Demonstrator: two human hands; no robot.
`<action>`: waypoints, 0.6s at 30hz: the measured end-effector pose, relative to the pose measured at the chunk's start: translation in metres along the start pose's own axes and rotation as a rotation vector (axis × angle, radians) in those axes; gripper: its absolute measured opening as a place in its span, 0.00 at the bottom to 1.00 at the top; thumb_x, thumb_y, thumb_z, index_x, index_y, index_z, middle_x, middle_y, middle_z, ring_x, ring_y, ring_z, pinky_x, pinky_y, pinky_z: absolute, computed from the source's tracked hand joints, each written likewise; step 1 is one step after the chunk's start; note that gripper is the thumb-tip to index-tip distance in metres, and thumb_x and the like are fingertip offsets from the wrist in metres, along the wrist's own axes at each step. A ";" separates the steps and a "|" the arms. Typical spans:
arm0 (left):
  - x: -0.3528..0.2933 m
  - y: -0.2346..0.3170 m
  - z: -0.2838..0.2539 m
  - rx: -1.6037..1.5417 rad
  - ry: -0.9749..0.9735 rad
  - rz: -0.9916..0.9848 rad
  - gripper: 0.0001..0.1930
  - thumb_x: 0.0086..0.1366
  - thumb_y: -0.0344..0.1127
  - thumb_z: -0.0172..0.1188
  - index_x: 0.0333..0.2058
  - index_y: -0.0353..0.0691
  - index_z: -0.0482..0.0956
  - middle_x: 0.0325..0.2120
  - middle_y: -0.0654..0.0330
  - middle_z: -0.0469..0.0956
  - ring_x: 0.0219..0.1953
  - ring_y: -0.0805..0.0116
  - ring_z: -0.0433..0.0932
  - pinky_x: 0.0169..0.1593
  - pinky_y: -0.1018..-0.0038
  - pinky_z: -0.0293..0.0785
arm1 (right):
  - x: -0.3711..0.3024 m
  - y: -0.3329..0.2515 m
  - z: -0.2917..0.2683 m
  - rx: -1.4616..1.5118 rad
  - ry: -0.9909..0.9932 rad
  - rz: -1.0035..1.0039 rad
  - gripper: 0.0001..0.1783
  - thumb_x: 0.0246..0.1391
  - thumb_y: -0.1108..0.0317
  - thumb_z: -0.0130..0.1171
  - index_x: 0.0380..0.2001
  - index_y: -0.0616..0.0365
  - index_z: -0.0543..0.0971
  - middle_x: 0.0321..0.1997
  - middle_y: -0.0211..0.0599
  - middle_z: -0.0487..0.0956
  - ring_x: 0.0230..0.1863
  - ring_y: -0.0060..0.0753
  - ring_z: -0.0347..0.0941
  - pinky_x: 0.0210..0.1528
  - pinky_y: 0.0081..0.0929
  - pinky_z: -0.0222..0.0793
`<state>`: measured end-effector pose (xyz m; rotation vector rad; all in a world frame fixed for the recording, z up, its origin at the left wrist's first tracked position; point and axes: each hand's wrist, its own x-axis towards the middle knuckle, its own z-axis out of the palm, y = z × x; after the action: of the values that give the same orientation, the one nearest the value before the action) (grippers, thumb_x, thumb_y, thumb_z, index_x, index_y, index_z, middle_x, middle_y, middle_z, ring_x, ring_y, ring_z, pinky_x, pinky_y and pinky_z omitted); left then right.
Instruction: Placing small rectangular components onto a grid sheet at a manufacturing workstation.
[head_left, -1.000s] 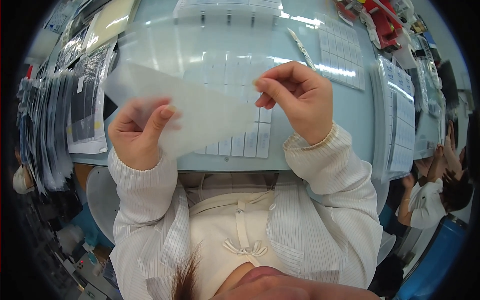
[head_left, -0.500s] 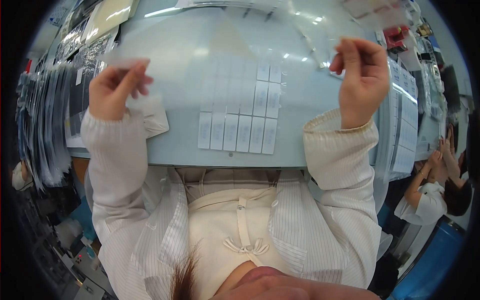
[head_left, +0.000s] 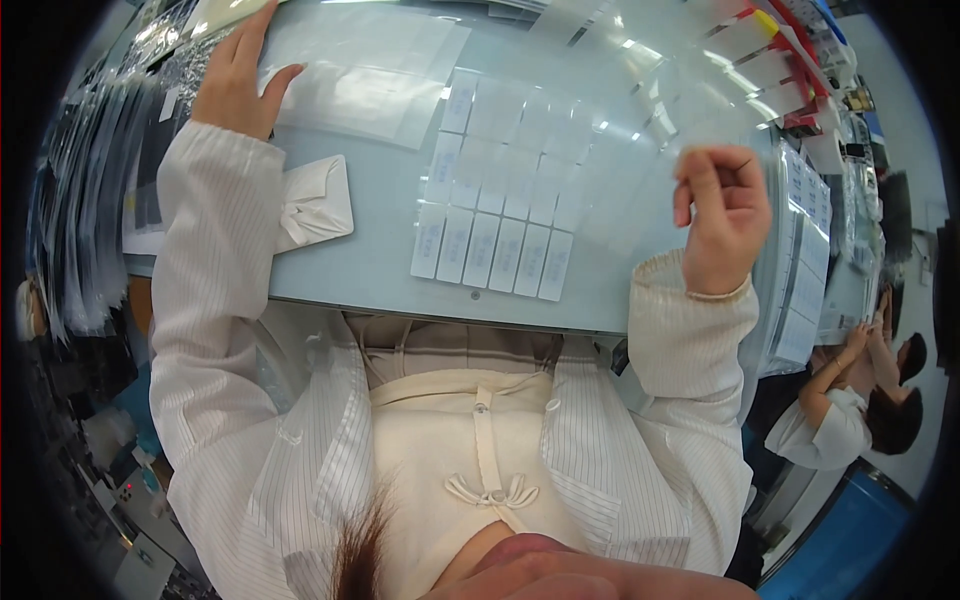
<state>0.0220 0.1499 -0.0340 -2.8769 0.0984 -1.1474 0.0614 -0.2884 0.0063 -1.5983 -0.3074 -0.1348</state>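
Note:
Fingers stretched and thumb apart, my left hand (head_left: pixel 238 88) rests at the far left of the table, beside a translucent plastic sheet (head_left: pixel 365 85) lying flat. My right hand (head_left: pixel 725 215) is raised on the right side with its fingertips pinched together. From that pinch a clear film (head_left: pixel 640 130) seems to spread back to the left; its outline is blurred and hard to follow. Between my hands lies a grid of white rectangular labels (head_left: pixel 480 245) in rows, its upper part looking hazy under the film. A folded white packet (head_left: pixel 318 200) sits by my left sleeve.
Dark plastic sleeves (head_left: pixel 95 200) hang in a thick row at the left edge. More label sheets (head_left: pixel 800 270) stand at the table's right side. Red and white items (head_left: pixel 800 75) are at the far right. Other people (head_left: pixel 850 400) work beyond, on the right.
My left hand has moved up and away, and its fingers have opened. A translucent sheet now lies flat at the upper left. My right hand has shifted slightly down, still pinched.

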 end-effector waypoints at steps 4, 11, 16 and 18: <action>-0.029 0.037 -0.069 -0.362 -0.289 0.107 0.25 0.61 0.37 0.71 0.56 0.39 0.78 0.44 0.50 0.83 0.46 0.51 0.83 0.49 0.66 0.79 | -0.027 0.007 -0.002 0.014 -0.141 0.216 0.05 0.65 0.76 0.58 0.36 0.61 0.72 0.29 0.36 0.78 0.17 0.16 0.65 0.20 0.14 0.58; -0.098 0.096 -0.127 -0.305 -0.488 0.054 0.47 0.55 0.75 0.58 0.58 0.37 0.77 0.58 0.48 0.74 0.60 0.44 0.71 0.59 0.53 0.68 | -0.046 0.021 0.003 0.018 -0.278 0.442 0.05 0.65 0.76 0.57 0.36 0.62 0.71 0.28 0.36 0.78 0.15 0.16 0.64 0.20 0.14 0.58; -0.139 0.107 -0.132 -0.364 -0.430 0.061 0.32 0.58 0.52 0.67 0.55 0.35 0.79 0.53 0.48 0.78 0.50 0.52 0.75 0.54 0.60 0.71 | -0.041 0.018 0.010 -0.024 -0.266 0.446 0.04 0.65 0.76 0.57 0.36 0.61 0.72 0.28 0.36 0.78 0.15 0.16 0.63 0.20 0.14 0.57; -0.145 0.106 -0.138 -0.417 -0.408 0.049 0.25 0.52 0.34 0.67 0.50 0.30 0.81 0.49 0.47 0.80 0.46 0.54 0.77 0.48 0.66 0.75 | -0.039 0.019 0.013 -0.029 -0.282 0.445 0.04 0.65 0.76 0.57 0.36 0.61 0.72 0.28 0.36 0.78 0.15 0.16 0.63 0.20 0.13 0.56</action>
<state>-0.1822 0.0533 -0.0400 -3.3786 0.4358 -0.5625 0.0280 -0.2804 -0.0234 -1.6773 -0.1592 0.4323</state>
